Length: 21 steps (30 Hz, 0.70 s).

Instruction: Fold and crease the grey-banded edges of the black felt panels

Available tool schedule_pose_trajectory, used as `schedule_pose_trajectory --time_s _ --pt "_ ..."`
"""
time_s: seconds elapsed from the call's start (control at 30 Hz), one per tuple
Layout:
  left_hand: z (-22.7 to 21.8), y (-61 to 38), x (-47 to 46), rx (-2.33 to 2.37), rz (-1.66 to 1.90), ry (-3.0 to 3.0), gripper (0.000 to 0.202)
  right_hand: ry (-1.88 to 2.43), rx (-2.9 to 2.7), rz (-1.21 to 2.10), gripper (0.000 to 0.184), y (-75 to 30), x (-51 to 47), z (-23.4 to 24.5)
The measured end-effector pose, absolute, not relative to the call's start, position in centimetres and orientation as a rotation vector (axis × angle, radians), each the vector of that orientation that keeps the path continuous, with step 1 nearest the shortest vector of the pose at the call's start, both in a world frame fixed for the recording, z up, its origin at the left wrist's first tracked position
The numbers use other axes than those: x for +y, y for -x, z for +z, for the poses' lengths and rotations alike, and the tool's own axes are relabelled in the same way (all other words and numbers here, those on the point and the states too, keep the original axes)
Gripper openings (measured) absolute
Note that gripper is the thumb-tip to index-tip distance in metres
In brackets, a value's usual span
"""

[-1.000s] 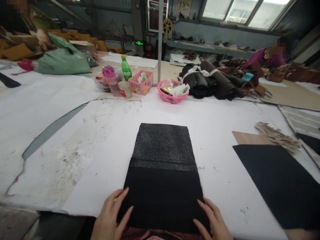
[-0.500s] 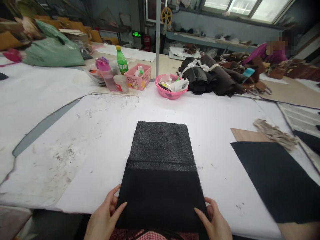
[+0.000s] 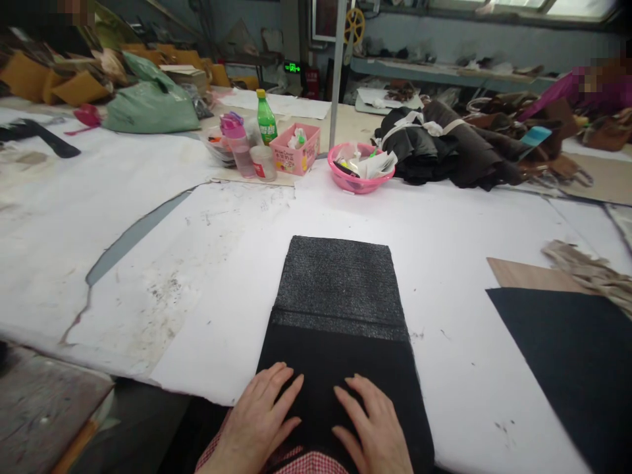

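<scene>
A black fabric piece (image 3: 340, 329) lies on the white paper-covered table (image 3: 237, 263) right before me. Its far half is a coarser grey-black mesh, its near half plain black cloth. My left hand (image 3: 261, 421) rests flat on the near left part of the cloth, fingers stretched out and apart. Beside it my right hand (image 3: 372, 428) lies flat on the near middle, fingers also spread. Neither hand holds anything.
A large black sheet (image 3: 567, 368) lies at the right over a brown board (image 3: 528, 276). Behind stand a pink basket (image 3: 359, 170), a pink box (image 3: 295, 150), a green bottle (image 3: 266, 118), cups and a dark clothes heap (image 3: 444, 151). A person in purple (image 3: 587, 92) sits far right.
Both hands have come in from the cloth's side edges onto its near middle and now lie flat. The camera has swung slightly left.
</scene>
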State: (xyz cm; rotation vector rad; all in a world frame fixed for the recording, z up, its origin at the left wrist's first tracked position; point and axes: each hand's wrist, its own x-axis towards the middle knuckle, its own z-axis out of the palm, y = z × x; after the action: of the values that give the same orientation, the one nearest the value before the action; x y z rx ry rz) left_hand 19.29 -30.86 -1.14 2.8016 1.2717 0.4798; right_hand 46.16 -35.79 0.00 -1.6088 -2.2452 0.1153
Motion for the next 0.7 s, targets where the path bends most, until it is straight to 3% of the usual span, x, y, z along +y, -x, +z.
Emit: schedule_pose_trajectory --time_s 0.13,0.23,0.33,0.5,0.7 --pt "-2.5 -18.5 -31.5 1.237 0.345 -2.845 0.062 1.403 -2.463 0.096 0.049 -46.8 -36.2 -1.6" --pt "-2.9 -17.9 -31.6 1.216 0.358 -2.839 0.071 1.404 -2.397 0.136 0.036 -48.9 -36.5 -1.4" --pt "-2.5 -17.8 -31.1 1.168 0.423 -2.819 0.066 1.592 -2.166 0.247 0.023 -48.7 -35.3 0.1" --pt "-1.4 -18.1 -30.3 1.094 0.486 -2.758 0.051 1.646 -2.073 0.337 0.024 -43.7 -29.5 2.0" --pt "-0.8 -18.4 -30.1 1.097 0.465 -2.648 0.034 1.639 -2.162 0.314 0.016 -39.7 -24.7 1.0"
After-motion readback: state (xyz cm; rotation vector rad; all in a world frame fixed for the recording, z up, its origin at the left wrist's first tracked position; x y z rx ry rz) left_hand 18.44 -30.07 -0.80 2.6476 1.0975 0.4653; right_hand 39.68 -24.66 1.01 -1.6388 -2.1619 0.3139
